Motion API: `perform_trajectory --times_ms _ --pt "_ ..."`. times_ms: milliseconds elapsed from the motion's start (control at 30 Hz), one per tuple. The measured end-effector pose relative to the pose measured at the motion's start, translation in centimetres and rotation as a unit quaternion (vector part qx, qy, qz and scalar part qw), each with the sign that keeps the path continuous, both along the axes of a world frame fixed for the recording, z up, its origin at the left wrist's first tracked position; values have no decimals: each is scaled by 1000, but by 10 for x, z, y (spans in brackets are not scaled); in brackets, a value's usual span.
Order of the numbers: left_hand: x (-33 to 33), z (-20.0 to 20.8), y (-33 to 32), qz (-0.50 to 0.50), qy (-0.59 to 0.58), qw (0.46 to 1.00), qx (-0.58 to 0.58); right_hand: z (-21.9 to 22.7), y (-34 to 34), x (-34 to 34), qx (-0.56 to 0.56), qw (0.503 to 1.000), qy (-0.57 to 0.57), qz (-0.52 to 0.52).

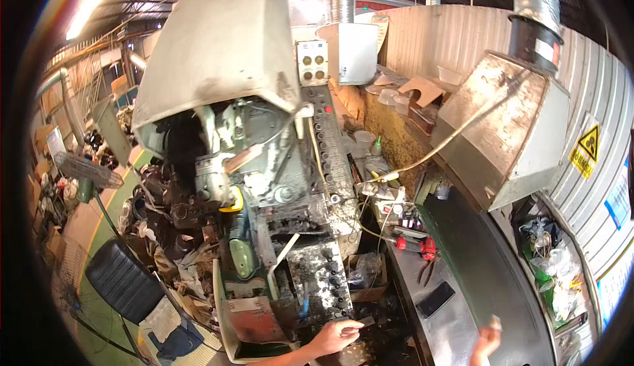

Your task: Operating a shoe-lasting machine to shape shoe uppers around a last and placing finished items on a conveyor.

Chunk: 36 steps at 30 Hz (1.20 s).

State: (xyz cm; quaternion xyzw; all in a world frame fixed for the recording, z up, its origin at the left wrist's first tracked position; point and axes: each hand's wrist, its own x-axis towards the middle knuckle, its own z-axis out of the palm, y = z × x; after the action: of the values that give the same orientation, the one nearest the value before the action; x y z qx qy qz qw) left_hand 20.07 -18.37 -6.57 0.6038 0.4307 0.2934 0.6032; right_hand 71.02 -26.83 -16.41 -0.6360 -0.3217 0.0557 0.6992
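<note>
My left hand [333, 337] is at the lower middle, in front of a dark, greasy machine [257, 145]. Its thumb and fingers are pressed together, and whatever they may pinch is too small to make out. Over the edge of the black belt surface [485, 260], my right hand [487, 346] is closed with the fingertips up. A small pale piece [495, 324] shows at those fingertips; its kind is unclear. Nearest to this hand lies a black phone [436, 299] on the metal ledge.
Red-handled pliers [422, 250] lie farther up the ledge. A metal exhaust hood [492, 128] hangs at the right, above the belt. Beneath the machine stands a cardboard box [366, 279] with plastic bags. A black chair [124, 280] stands at the left beside heaped dark parts.
</note>
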Motion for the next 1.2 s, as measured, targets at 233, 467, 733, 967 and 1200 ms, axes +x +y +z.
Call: perform_trajectory --times_ms 233,467,733,967,1200 --pt "-125 90 -18 291 -78 898 320 162 132 -378 -94 911 -133 379" --pt "-309 20 -27 635 -108 750 148 195 178 -552 -151 776 -281 544" --pt "-338 -20 -40 608 -163 775 46 202 200 -650 -197 794 -316 481" --pt "-358 -26 -39 631 -185 753 12 190 196 -659 -207 808 -310 456" --pt "-340 -5 -7 558 -184 808 47 192 192 -659 -199 829 -335 402"
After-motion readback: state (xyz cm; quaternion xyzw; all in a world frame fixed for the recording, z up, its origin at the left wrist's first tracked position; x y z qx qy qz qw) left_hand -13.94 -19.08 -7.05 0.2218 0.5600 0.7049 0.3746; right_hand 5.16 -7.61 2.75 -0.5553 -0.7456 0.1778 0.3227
